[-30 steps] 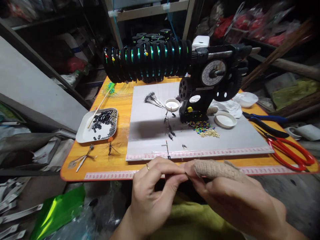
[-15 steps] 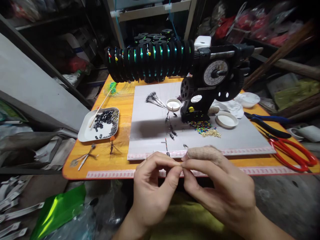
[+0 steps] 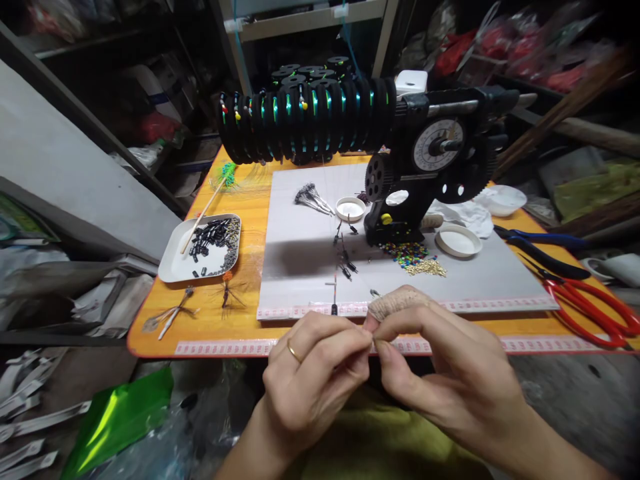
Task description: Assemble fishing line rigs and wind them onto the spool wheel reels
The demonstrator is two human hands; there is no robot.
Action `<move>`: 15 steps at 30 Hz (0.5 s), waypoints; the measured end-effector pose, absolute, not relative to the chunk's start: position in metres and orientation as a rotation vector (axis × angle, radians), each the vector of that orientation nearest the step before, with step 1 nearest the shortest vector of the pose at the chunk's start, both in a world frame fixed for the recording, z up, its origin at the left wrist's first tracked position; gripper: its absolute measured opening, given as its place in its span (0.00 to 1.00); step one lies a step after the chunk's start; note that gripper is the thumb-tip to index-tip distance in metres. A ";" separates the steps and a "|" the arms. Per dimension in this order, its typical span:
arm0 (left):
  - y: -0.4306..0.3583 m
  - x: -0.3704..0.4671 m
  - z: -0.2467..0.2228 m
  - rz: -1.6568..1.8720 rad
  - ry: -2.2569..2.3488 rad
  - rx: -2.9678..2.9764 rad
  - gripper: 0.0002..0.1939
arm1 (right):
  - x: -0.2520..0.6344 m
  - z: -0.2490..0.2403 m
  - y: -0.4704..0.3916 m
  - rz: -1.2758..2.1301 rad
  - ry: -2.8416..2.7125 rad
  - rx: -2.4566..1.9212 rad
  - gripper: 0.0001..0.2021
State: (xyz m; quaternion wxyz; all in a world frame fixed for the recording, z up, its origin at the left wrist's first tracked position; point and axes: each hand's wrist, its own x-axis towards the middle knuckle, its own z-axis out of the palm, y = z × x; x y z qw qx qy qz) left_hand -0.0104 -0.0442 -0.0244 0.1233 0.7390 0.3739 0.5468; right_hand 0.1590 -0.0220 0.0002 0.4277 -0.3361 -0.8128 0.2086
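Observation:
At the table's front edge, my left hand (image 3: 317,377) is closed in a pinch, a ring on one finger. My right hand (image 3: 445,373) meets it fingertip to fingertip, thumb and index finger also pinching. Whatever lies between the tips is too small to make out. A tan wrapping (image 3: 400,301) covers one finger of my right hand. Just beyond, small black fittings (image 3: 346,267) and a dark piece with a thin red-tipped stem (image 3: 335,297) lie on the grey board (image 3: 295,293). Colored beads (image 3: 407,252) and gold-colored bits (image 3: 427,267) are heaped farther right.
A black winding machine with a dial (image 3: 439,145) and a ribbed drum (image 3: 305,123) stands over the board. On the left sits a white tray (image 3: 173,263) of black parts. Red-handled scissors (image 3: 595,313) and pliers (image 3: 543,250) lie right. A measuring tape (image 3: 220,348) runs along the front edge.
My left hand has rolled inward, so its ring shows and its thumb is largely hidden. The fingertips have shifted slightly right and down. Both hands stay pinched together.

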 end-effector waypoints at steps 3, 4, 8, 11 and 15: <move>-0.042 -0.013 -0.022 1.526 1.113 2.216 0.12 | 0.162 0.000 -0.020 0.456 -2.122 -0.800 0.06; -0.041 -0.013 -0.020 1.504 1.145 2.195 0.10 | 0.162 -0.001 -0.020 0.395 -2.155 -0.790 0.06; -0.039 -0.009 -0.013 1.411 1.229 1.854 0.08 | 0.161 -0.004 -0.018 0.232 -2.233 -0.774 0.07; -0.038 -0.005 -0.009 1.388 1.156 1.489 0.08 | 0.157 -0.004 -0.016 0.225 -2.230 -0.763 0.07; -0.035 -0.005 -0.011 1.347 0.968 1.168 0.06 | 0.154 -0.005 -0.015 0.218 -2.170 -0.756 0.08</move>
